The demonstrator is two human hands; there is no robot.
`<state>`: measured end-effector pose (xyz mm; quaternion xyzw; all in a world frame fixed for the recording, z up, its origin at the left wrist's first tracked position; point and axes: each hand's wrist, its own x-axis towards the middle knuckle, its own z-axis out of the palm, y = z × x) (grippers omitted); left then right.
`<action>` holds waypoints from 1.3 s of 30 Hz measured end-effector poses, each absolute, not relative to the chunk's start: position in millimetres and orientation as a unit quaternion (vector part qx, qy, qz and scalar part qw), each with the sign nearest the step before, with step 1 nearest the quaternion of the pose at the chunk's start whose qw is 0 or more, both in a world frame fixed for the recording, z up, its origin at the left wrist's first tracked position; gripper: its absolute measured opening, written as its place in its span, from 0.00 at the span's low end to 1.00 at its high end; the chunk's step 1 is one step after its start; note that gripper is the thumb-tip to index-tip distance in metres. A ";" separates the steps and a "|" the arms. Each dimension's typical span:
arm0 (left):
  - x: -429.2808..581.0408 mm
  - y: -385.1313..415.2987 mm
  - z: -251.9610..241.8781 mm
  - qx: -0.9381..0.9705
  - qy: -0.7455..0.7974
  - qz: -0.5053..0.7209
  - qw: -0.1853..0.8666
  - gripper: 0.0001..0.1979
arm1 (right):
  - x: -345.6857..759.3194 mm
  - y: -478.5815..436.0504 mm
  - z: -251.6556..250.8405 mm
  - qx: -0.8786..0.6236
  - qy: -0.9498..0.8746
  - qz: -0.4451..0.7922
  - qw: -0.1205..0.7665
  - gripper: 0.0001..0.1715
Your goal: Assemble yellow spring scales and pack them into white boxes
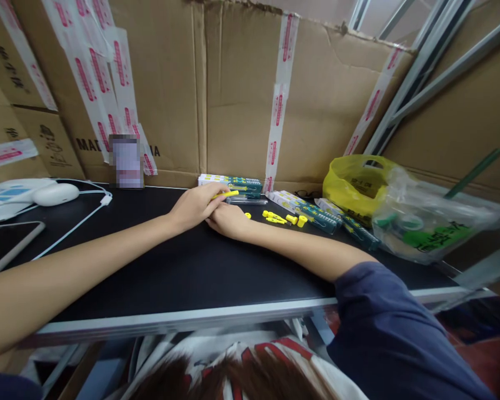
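Observation:
Both my hands meet at the back middle of the black table [183, 266]. My left hand [195, 204] is closed round a thin yellow pen [226, 195] that points right. My right hand [227, 219] lies just below it, curled with its fingers hidden under the left hand; what it holds I cannot make out. Behind the hands lies a white and green pen box [233, 183]. To the right sit small yellow pen parts [277, 218] and a clear tube [250, 202].
More printed pen boxes [316, 214] lie right of the hands, beside a yellow plastic bag [354, 183] and a clear bag [425, 222]. At the left are a white device [56, 194], its cable [79, 222] and a tablet [8, 244]. Taped cardboard walls [233, 100] stand behind.

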<state>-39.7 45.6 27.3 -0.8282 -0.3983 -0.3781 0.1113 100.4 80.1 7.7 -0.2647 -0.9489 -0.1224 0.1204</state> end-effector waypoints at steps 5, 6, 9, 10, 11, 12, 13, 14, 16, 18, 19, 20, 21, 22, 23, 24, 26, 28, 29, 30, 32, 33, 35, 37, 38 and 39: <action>-35.4 43.7 19.6 -0.848 -0.404 -0.330 0.094 0.16 | 137.5 75.1 3.0 -0.245 -0.953 -0.089 0.153 0.12; -34.1 43.2 17.9 -0.851 -0.406 -0.320 0.090 0.16 | 149.2 71.8 3.1 -0.242 -0.953 -0.077 0.164 0.12; -30.4 42.3 12.1 -0.864 -0.416 -0.272 0.081 0.17 | 180.3 63.5 3.8 -0.228 -0.955 -0.025 0.187 0.10; -29.5 42.3 9.8 -0.868 -0.423 -0.248 0.080 0.17 | 187.6 62.5 3.8 -0.229 -0.953 -0.003 0.197 0.09; -29.0 42.6 7.4 -0.871 -0.430 -0.224 0.081 0.16 | 192.8 62.5 3.7 -0.235 -0.950 0.018 0.206 0.08; -28.8 43.0 5.0 -0.873 -0.436 -0.202 0.084 0.16 | 196.0 63.5 3.5 -0.248 -0.944 0.038 0.214 0.06; -28.9 43.6 2.7 -0.876 -0.437 -0.184 0.086 0.15 | 197.4 65.0 3.4 -0.265 -0.937 0.056 0.221 0.05; -29.3 44.2 0.8 -0.880 -0.434 -0.172 0.089 0.15 | 197.4 66.7 3.6 -0.286 -0.929 0.069 0.224 0.05; -29.9 44.6 -1.4 -0.890 -0.417 -0.162 0.092 0.15 | 195.7 69.3 6.3 -0.326 -0.917 0.083 0.214 0.06; -28.4 42.6 -1.7 -0.895 -0.407 -0.159 0.096 0.15 | 195.1 69.3 12.6 -0.358 -0.913 0.085 0.178 0.06; -26.3 40.4 -1.2 -0.895 -0.406 -0.156 0.098 0.15 | 196.0 68.5 17.0 -0.369 -0.913 0.088 0.153 0.05; -23.3 37.4 -0.5 -0.894 -0.409 -0.153 0.101 0.15 | 197.7 67.3 21.9 -0.378 -0.912 0.095 0.126 0.04; -19.5 33.7 0.1 -0.892 -0.415 -0.147 0.101 0.15 | 200.1 66.0 27.0 -0.385 -0.912 0.104 0.101 0.04; -15.1 29.6 0.8 -0.889 -0.422 -0.145 0.102 0.15 | 202.9 64.8 32.0 -0.389 -0.911 0.117 0.079 0.04; -10.4 25.4 1.2 -0.886 -0.430 -0.142 0.102 0.15 | 205.7 64.1 36.5 -0.391 -0.909 0.127 0.060 0.04; -5.9 21.5 1.5 -0.884 -0.434 -0.141 0.105 0.15 | 208.2 63.7 40.2 -0.393 -0.909 0.136 0.042 0.05; 1.6 15.4 1.4 -0.886 -0.430 -0.135 0.112 0.14 | 211.5 64.0 44.5 -0.389 -0.909 0.149 0.016 0.06; 5.5 12.5 0.9 -0.887 -0.425 -0.139 0.111 0.14 | 212.1 64.6 44.6 -0.376 -0.912 0.164 0.004 0.06; 6.1 12.1 0.5 -0.888 -0.423 -0.142 0.109 0.14 | 211.5 64.9 43.4 -0.369 -0.913 0.172 0.007 0.05; 6.1 12.1 0.3 -0.888 -0.422 -0.146 0.105 0.14 | 210.5 65.2 41.6 -0.363 -0.914 0.179 0.017 0.05; 5.2 12.6 0.2 -0.888 -0.422 -0.152 0.098 0.13 | 208.5 66.4 38.0 -0.355 -0.914 0.191 0.047 0.04; 4.7 12.8 0.5 -0.888 -0.423 -0.154 0.096 0.13 | 207.9 67.6 36.7 -0.351 -0.912 0.205 0.060 0.03; 4.7 12.7 1.2 -0.886 -0.427 -0.155 0.096 0.12 | 208.5 71.3 36.3 -0.341 -0.900 0.264 0.060 0.04; 6.1 11.8 2.1 -0.887 -0.425 -0.159 0.088 0.11 | 211.5 75.8 39.0 -0.316 -0.883 0.347 0.029 0.06; 7.2 11.2 2.3 -0.889 -0.420 -0.163 0.079 0.11 | 213.6 77.8 41.2 -0.298 -0.874 0.385 0.009 0.07; 8.5 10.4 2.5 -0.892 -0.413 -0.168 0.067 0.11 | 215.8 79.3 43.7 -0.279 -0.866 0.416 -0.009 0.08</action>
